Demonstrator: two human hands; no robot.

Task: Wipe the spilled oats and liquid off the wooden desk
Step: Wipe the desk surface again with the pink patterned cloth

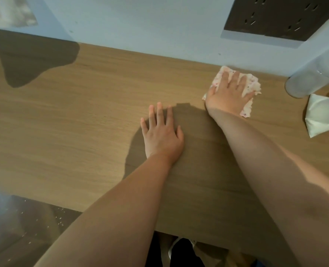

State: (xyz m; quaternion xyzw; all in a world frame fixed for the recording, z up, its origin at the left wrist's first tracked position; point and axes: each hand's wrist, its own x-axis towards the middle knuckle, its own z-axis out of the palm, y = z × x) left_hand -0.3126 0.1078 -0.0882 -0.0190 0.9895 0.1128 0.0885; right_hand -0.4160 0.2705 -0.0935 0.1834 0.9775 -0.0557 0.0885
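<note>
A white cloth with small pink dots [253, 87] lies flat on the wooden desk [82, 116] near its far right edge by the wall. My right hand [229, 93] presses down on it with straight, spread fingers. My left hand [162, 133] rests flat on the bare desk in the middle, fingers straight, holding nothing. Small pale oat flakes [60, 218] lie scattered on the floor below the desk's front left edge. No liquid shows on the desk top.
A clear cylindrical container [312, 78] stands at the right edge, with a white plastic packet [322, 116] just in front of it. A dark socket panel [275, 16] is set in the wall above. A dark shadow covers the desk's far left corner.
</note>
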